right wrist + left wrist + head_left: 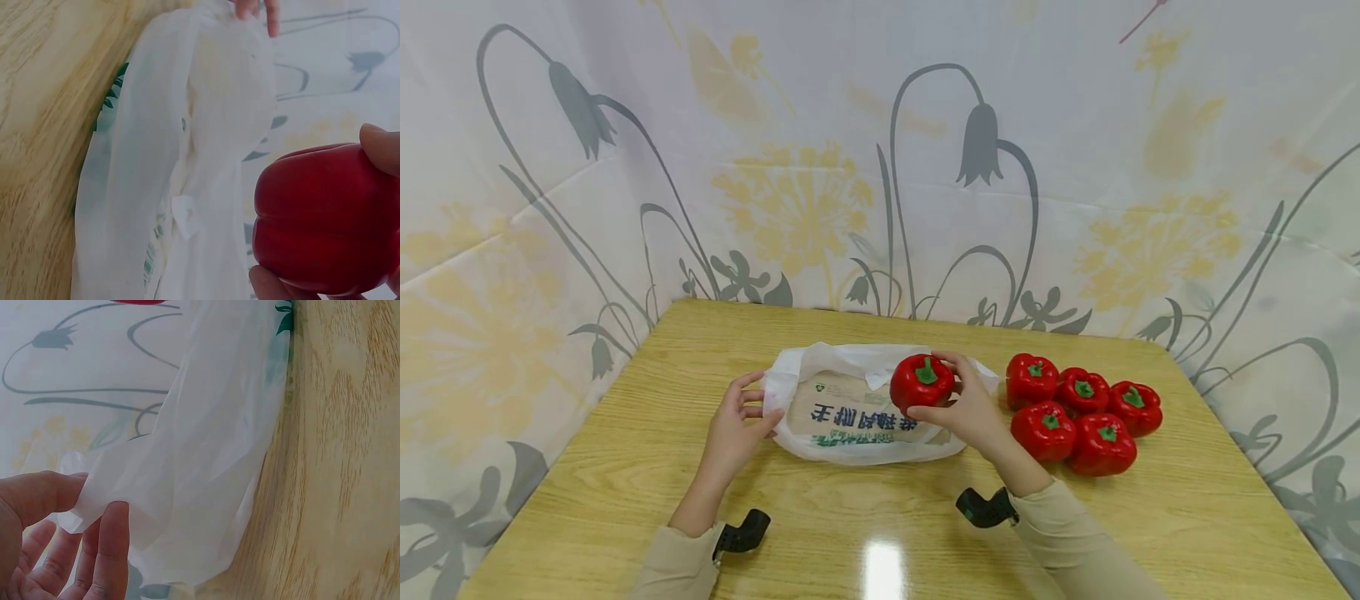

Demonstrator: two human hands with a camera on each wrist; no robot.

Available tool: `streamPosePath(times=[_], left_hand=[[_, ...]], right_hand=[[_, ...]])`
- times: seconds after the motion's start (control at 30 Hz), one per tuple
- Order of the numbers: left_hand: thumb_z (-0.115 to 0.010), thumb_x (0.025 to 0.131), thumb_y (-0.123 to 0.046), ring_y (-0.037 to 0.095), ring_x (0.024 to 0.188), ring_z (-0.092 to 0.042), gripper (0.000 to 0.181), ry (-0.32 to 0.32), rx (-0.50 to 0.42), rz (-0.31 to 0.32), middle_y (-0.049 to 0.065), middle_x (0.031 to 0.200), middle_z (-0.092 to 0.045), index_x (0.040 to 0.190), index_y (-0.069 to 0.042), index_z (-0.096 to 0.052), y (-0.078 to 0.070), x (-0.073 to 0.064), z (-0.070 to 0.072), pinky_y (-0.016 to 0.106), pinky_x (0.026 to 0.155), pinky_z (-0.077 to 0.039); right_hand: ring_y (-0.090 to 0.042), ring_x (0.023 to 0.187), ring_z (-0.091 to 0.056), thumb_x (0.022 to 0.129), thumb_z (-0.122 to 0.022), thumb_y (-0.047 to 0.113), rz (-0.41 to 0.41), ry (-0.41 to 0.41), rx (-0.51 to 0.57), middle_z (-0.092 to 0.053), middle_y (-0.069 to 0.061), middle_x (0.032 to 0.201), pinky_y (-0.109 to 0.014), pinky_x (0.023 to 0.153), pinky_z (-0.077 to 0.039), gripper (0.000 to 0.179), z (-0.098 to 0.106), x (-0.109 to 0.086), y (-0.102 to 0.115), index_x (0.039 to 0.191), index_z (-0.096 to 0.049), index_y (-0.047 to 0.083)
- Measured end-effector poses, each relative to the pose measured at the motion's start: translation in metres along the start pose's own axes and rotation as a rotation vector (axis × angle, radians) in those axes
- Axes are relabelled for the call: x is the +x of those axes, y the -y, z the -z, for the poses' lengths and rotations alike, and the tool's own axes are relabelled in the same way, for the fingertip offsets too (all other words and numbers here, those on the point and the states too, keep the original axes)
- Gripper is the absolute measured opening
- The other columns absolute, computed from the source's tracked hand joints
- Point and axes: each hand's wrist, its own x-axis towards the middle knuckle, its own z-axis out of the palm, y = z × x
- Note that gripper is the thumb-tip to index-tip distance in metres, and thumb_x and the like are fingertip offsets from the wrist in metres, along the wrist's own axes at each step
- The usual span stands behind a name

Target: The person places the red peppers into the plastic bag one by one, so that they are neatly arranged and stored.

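A white plastic bag with printed characters lies on the table with its mouth spread open. My left hand pinches the left edge of the bag between thumb and fingers, as the bag film in the left wrist view shows. In my right hand is a red bell pepper with a green stem, held over the right part of the bag's opening. The right wrist view shows the pepper from the side, gripped by thumb and fingers, apart from the bag.
Several more red bell peppers stand grouped on the wooden table, just right of the bag. Behind the table hangs a flower-patterned cloth. Each wrist wears a black device.
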Motion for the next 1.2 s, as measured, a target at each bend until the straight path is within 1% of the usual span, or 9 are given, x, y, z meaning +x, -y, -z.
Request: streamPosePath(times=[0.17, 0.3, 0.47, 0.57, 0.67, 0.83, 1.2], left_hand=[[-0.066, 0.085, -0.002, 0.028, 0.092, -0.057, 0.062, 0.002, 0.001, -0.001, 0.016, 0.116, -0.051, 0.138, -0.011, -0.036, 0.000, 0.000, 0.000, 0.035, 0.066, -0.056], [-0.066, 0.085, -0.001, 0.028, 0.092, -0.057, 0.062, 0.002, -0.001, -0.001, 0.017, 0.116, -0.052, 0.138, -0.011, -0.036, -0.001, 0.000, 0.001, 0.036, 0.066, -0.056], [-0.067, 0.085, -0.001, 0.027, 0.091, -0.057, 0.061, 0.000, -0.004, -0.005, 0.017, 0.115, -0.052, 0.138, -0.010, -0.037, -0.002, 0.000, 0.000, 0.036, 0.066, -0.056], [-0.066, 0.085, -0.001, 0.027, 0.091, -0.057, 0.061, 0.002, -0.006, -0.008, 0.018, 0.115, -0.051, 0.138, -0.009, -0.037, -0.001, 0.001, 0.000, 0.036, 0.067, -0.056], [-0.067, 0.085, -0.001, 0.027, 0.091, -0.057, 0.061, 0.001, -0.009, -0.005, 0.017, 0.115, -0.051, 0.138, -0.010, -0.037, -0.001, 0.001, 0.000, 0.037, 0.066, -0.056], [-0.066, 0.085, -0.001, 0.028, 0.090, -0.056, 0.062, 0.004, -0.011, -0.004, 0.018, 0.115, -0.051, 0.138, -0.010, -0.037, -0.001, 0.001, -0.001, 0.039, 0.067, -0.056], [-0.066, 0.085, -0.001, 0.028, 0.092, -0.056, 0.062, 0.003, -0.003, 0.016, 0.016, 0.116, -0.052, 0.138, -0.012, -0.037, 0.000, 0.001, -0.001, 0.038, 0.068, -0.056]], right_hand=[[-0.038, 0.114, -0.045, 0.072, -0.082, 0.015, 0.004, 0.015, 0.010, -0.039, -0.016, 0.136, -0.047, 0.086, -0.049, 0.080, -0.008, 0.003, 0.001, 0.137, -0.036, 0.010], [-0.036, 0.113, -0.046, 0.071, -0.082, 0.014, 0.008, 0.022, 0.020, -0.040, -0.014, 0.136, -0.046, 0.085, -0.050, 0.080, -0.015, 0.007, 0.000, 0.137, -0.037, 0.011], [-0.035, 0.110, -0.048, 0.070, -0.083, 0.014, 0.020, 0.020, 0.010, -0.042, -0.015, 0.134, -0.045, 0.082, -0.052, 0.080, -0.022, 0.011, -0.002, 0.137, -0.038, 0.010], [-0.034, 0.110, -0.047, 0.069, -0.084, 0.015, 0.011, 0.021, 0.005, -0.042, -0.014, 0.134, -0.044, 0.081, -0.052, 0.081, -0.025, 0.014, -0.003, 0.137, -0.038, 0.011], [-0.033, 0.111, -0.047, 0.068, -0.084, 0.015, -0.006, 0.024, 0.000, -0.042, -0.012, 0.134, -0.043, 0.080, -0.053, 0.083, -0.027, 0.017, -0.002, 0.137, -0.038, 0.014], [-0.031, 0.109, -0.047, 0.067, -0.085, 0.015, 0.000, 0.024, -0.013, -0.043, -0.011, 0.134, -0.042, 0.079, -0.053, 0.082, -0.029, 0.021, 0.001, 0.136, -0.039, 0.015], [-0.029, 0.110, -0.045, 0.067, -0.085, 0.014, 0.012, 0.075, -0.001, -0.042, -0.009, 0.133, -0.040, 0.080, -0.053, 0.083, -0.037, 0.034, 0.006, 0.136, -0.039, 0.016]])
